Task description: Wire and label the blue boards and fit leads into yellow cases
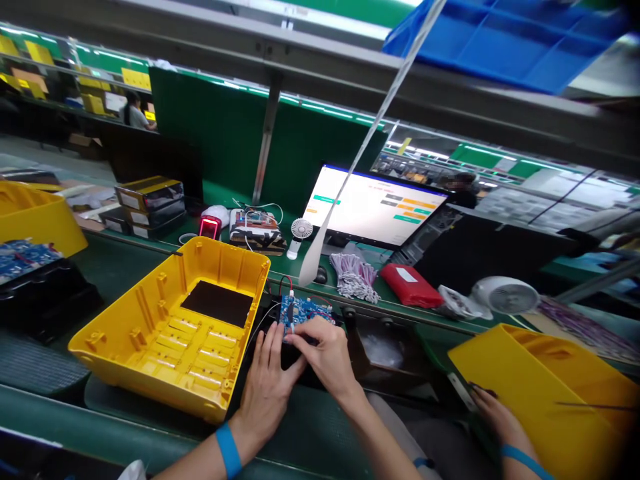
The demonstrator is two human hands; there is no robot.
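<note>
A blue circuit board [299, 308] with wires plugged in sits in a black housing, right of an open yellow plastic shell [150, 380]. My left hand [270, 387], with a blue band on the wrist, rests against the board's near edge, its fingers stretched out. Over the front of the board, my right hand [325, 347] is closed in a pinch with thumb and forefinger. A small white piece shows by those fingertips, too small to name. A thin white wire runs between the yellow shell and the board.
A co-worker's hand [495, 410] is by another yellow shell [530, 380] at right. Behind stand a monitor [370, 207], a small fan [301, 230], a red bag [411, 285] and bundled cables [354, 275]. A white strip [370, 137] hangs down in front of the monitor.
</note>
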